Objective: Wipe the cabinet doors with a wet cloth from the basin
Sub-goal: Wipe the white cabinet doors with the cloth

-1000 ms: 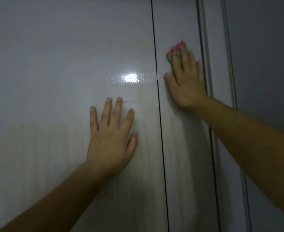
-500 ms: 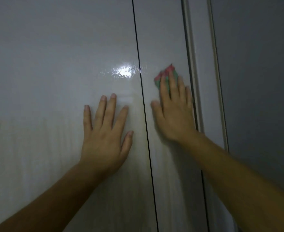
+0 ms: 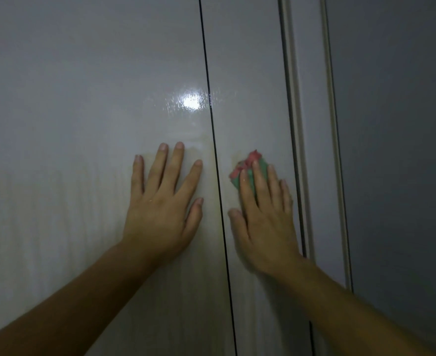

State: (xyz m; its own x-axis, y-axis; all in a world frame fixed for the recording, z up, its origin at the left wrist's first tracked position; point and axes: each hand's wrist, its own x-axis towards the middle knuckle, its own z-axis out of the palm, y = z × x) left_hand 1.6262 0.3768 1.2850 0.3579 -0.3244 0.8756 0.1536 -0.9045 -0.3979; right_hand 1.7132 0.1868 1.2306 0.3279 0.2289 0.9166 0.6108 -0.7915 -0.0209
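Two tall cabinet doors fill most of the view. The left door (image 3: 83,124) is wide and pale. The right door (image 3: 250,73) is narrow. A thin dark line (image 3: 211,124) runs from top to bottom between them. Both doors are shut, so what is inside the cabinet cannot be seen.

The left hand (image 3: 160,209) lies flat on the left door, just beside the dark line. Its fingers are straight and spread apart, and the palm rests on the door. It holds nothing.

The right hand (image 3: 263,224) lies flat on the right door, on the other side of the line. Its fingers are straight and close together. They press the cloth (image 3: 249,167) against the door. The cloth is green with a red edge. Most of it is hidden under the fingers, and a small bunched part sticks out above the fingertips. The right hand looks a little blurry.

A bright spot (image 3: 191,101) of light shines on the left door, above the left hand, with tiny shiny specks around it. Faint streaks run down the lower part of the left door.

To the right of the narrow door stands a pale strip (image 3: 311,124) that runs up and down. Past it is a darker grey wall (image 3: 404,150). Both bare arms reach up from the bottom corners.
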